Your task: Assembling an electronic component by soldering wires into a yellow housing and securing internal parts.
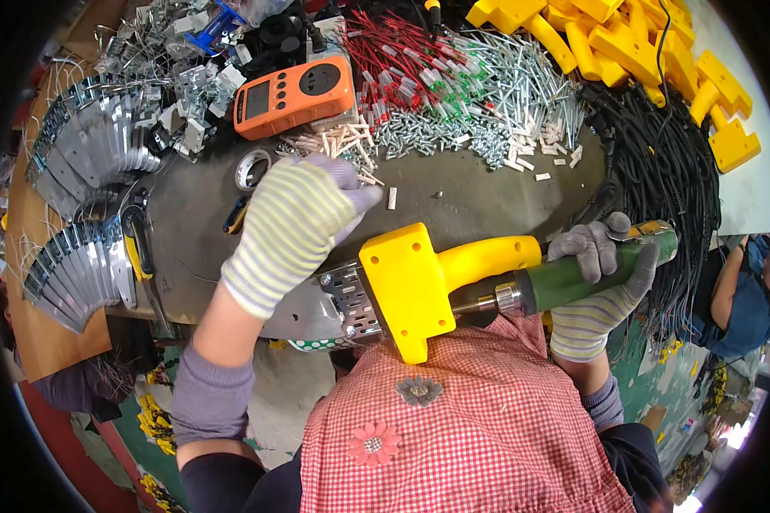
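My left hand (289,224), in a striped knit glove, is over the bench with its fingers pinched together; whatever may be between them is hidden. Below its fingertips lies a yellow plastic housing with a handle (409,286), joined on its left to a slotted metal plate (347,301). My right hand (606,272), also gloved, wraps round a green electric screwdriver (560,282). Its bit points left and reaches the housing's right edge, beneath the yellow handle. A small white ceramic piece (392,198) rests just right of my left fingers.
Behind my hands lie an orange meter (294,96), loose screws (441,134), red wires (385,56) and a tape roll (252,169). Yellow housings (633,47) and black cables (667,162) pile up at right. Metal blades (90,150) and yellow-handled pliers (137,244) lie left. Another person (736,295) is at far right.
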A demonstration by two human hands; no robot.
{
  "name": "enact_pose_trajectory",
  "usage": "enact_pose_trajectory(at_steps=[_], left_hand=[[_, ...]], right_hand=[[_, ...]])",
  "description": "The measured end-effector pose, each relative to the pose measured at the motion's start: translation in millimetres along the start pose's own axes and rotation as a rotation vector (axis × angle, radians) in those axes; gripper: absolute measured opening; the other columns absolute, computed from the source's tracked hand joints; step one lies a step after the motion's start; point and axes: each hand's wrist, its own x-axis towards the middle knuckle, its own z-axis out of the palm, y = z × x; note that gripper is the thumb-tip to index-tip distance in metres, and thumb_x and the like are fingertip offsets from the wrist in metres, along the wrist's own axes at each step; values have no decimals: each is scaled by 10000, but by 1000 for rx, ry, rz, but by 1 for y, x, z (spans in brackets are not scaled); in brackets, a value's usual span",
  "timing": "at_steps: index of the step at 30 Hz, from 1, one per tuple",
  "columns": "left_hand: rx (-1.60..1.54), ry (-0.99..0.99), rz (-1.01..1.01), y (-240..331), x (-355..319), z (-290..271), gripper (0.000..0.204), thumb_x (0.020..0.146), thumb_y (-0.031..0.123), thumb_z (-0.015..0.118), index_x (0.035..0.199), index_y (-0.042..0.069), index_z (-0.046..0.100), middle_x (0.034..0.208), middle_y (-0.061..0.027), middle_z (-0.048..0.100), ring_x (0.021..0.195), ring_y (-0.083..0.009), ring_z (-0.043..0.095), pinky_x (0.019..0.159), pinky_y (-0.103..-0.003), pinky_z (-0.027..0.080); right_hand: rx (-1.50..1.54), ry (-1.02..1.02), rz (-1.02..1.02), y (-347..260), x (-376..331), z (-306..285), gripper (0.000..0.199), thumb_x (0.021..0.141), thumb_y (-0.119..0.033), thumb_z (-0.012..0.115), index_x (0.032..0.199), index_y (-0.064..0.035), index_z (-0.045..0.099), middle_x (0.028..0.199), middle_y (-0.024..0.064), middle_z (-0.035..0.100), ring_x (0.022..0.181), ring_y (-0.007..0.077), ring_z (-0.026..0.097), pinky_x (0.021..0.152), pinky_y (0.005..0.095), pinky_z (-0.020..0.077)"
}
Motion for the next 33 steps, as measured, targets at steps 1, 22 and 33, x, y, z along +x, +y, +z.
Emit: enact_pose_trajectory(at_steps=[1,22,33], left_hand=[[-1,2,6,-2,6,2,168,778,109,721,947,103,722,820,-64,653,769,-260,640,676,-402,498],[-236,360,-544,126,-98,12,224,651,217,850,805,167,695,778,-3,621,763,-240,598,744,-422,450],[-149,379,-521,128,-103,29,228,666,286,865,784,185,699,802,12,647,808,-229,586,816,-437,424]], right_hand=[[-2,0,-6,1,0,1,433,970,-455,630,1138,-57,639,623,-57,333,577,95,343,832,305,420],[2,17,38,2,1,7,392,974,-402,639,1140,-47,631,653,-40,352,615,102,365,898,316,440],[21,-57,62,-1,2,-2,403,960,-407,663,1129,-41,634,642,-36,363,598,92,370,922,322,447]])
